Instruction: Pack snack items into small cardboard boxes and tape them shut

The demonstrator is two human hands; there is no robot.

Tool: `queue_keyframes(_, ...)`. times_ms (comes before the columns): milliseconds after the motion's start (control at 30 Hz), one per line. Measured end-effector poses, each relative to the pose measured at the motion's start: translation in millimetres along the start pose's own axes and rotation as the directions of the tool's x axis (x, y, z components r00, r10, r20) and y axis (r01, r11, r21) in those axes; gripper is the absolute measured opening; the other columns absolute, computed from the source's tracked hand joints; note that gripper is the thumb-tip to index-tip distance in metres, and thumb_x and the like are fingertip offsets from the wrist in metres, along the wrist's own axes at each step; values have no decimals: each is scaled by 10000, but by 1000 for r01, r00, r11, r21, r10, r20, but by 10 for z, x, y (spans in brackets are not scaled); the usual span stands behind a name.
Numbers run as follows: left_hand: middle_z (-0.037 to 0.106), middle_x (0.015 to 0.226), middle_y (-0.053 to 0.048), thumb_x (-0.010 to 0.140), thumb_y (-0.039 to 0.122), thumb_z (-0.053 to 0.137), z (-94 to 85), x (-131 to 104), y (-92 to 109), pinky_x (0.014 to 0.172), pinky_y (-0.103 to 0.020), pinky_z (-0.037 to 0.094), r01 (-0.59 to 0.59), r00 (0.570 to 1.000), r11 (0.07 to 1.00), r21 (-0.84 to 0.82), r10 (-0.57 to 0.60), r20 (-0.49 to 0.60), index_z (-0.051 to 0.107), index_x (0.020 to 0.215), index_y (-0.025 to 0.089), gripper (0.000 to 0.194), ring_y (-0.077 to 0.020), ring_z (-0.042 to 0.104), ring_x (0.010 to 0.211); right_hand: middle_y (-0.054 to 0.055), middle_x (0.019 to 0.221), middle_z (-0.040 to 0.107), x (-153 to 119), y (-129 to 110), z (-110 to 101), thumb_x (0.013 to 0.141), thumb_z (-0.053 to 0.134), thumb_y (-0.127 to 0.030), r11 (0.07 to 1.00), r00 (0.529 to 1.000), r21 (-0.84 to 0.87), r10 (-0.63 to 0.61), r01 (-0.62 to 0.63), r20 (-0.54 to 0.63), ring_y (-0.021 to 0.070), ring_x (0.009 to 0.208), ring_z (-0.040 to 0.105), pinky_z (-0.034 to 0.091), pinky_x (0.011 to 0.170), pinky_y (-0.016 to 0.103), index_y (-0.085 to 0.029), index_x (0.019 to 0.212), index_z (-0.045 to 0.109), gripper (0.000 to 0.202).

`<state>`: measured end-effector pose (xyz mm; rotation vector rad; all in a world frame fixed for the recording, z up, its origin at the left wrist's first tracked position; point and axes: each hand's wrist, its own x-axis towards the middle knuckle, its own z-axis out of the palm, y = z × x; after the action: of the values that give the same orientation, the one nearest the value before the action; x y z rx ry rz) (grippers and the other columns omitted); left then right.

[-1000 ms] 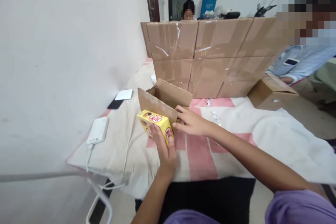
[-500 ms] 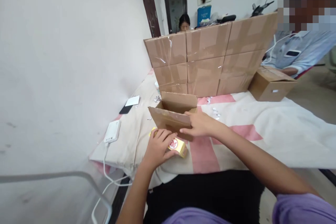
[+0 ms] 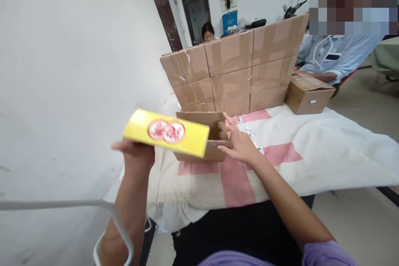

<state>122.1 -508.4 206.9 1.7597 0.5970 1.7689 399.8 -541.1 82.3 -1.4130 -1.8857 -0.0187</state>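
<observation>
A yellow box point(image 3: 165, 132) with red round prints is raised in front of the open carton, held by my left hand point(image 3: 135, 149) from beneath its left end. Most of those fingers are hidden behind the box. The brown carton point(image 3: 199, 153) stands on the cloth with its top open, and the yellow box covers part of it. My right hand point(image 3: 238, 141) grips the carton's right side, with fingers at the rim.
Behind the carton rises a wall of taped brown boxes point(image 3: 230, 70). A closed box point(image 3: 308, 93) sits at the right beside a person in a light blue shirt point(image 3: 343, 54). Another person's head shows beyond the wall. A grey metal bar point(image 3: 62, 204) crosses the lower left.
My left hand has lifted the yellow box off the cloth, up and to the left. My right hand stays at the carton, which now sits more squarely. The camera view has shifted.
</observation>
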Motion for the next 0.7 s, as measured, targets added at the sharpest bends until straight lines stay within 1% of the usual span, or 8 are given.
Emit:
queue_keyframes(67,726,928,-54,735,999,370,201,247,-75,890,-416,598,-46,999,998,-48,45,-14,689,1009,235,872,-267,720,909,243,1594,414,-42,79,141,948,571,-573,1000,999,27,7,-6,-46,338,1095,691,556,754,429,-183,1403,392,625)
queue_keyframes(133,755,978,-77,759,965,410,371,411,-234,925,-417,597,-51,995,998,-30,54,87,709,1047,202,868,-281,736,963,223,1528,491,-84,136,284,967,563,-483,996,998,77,-35,39,-52,321,1140,681,569,784,423,-190,1429,383,576)
queue_keyframes(233,766,1053,-119,795,899,488,473,522,-530,888,-384,612,-23,976,997,76,6,219,721,1082,164,823,-278,745,989,204,1551,473,-120,169,407,960,583,-407,975,982,133,-169,178,-80,324,1311,589,552,946,475,-221,1459,379,570)
queue_keyframes(367,773,1077,-143,812,865,521,293,564,-746,806,-348,627,35,991,988,148,-53,121,709,1097,146,796,-270,752,971,164,1566,486,-46,134,325,929,617,-396,939,969,250,-212,237,-124,328,1402,486,450,1107,563,-262,1491,379,625)
queue_keyframes(467,772,1074,-151,846,835,518,64,583,-734,787,-345,627,33,999,991,133,-37,31,707,1088,147,753,-276,752,966,124,1584,481,125,68,206,933,602,-454,914,981,358,-169,194,-99,324,1387,467,425,1126,569,-291,1497,403,619)
queue_keyframes(567,768,979,-120,843,833,525,-100,577,-709,723,-322,613,71,997,983,171,-76,24,696,1065,159,730,-255,742,877,115,1511,562,336,9,186,956,561,-496,863,980,465,-191,198,-63,306,1388,454,402,1145,547,-278,1485,456,582)
queue_keyframes(633,746,875,-92,831,839,526,-171,554,-707,658,-307,588,131,987,959,251,-149,53,683,1010,159,720,-231,713,770,115,1354,663,437,-6,240,956,560,-505,836,975,509,-220,205,-32,303,1364,480,395,1146,539,-260,1333,624,454)
queue_keyframes(700,713,806,-62,808,821,561,-237,526,-689,616,-288,551,140,978,902,408,-191,85,666,932,166,675,-209,669,710,110,1198,711,475,-1,317,945,569,-534,826,976,527,-218,200,-29,309,1323,522,395,1136,547,-250,1080,749,363)
